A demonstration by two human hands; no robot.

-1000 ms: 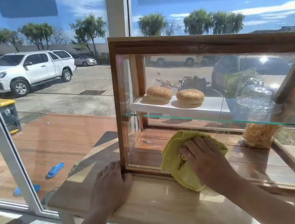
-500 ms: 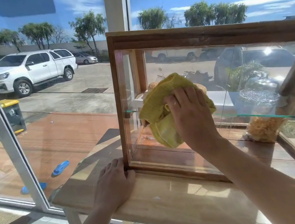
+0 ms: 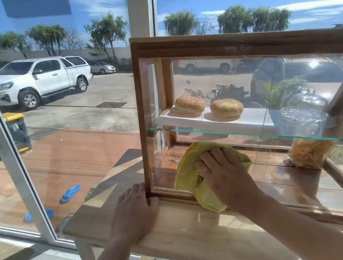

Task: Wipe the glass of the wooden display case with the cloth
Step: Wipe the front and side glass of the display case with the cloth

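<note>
The wooden display case (image 3: 242,40) stands on a light wooden table (image 3: 184,233) against a big window. My right hand (image 3: 224,175) presses a yellow-green cloth (image 3: 188,172) flat on the lower left part of the case's front glass (image 3: 273,89). The cloth hangs down over the bottom frame rail. My left hand (image 3: 134,212) rests on the table with its fingers against the case's lower left corner post.
Inside the case, two sesame buns (image 3: 226,108) lie on a white tray on a glass shelf (image 3: 247,133). A glass dome (image 3: 305,115) and a bag of yellow snacks (image 3: 307,154) sit to the right. The window frame (image 3: 2,136) stands left.
My right hand slid the cloth up the glass to shelf height, then back down to the lower left of the pane. My left hand stayed at the corner.
</note>
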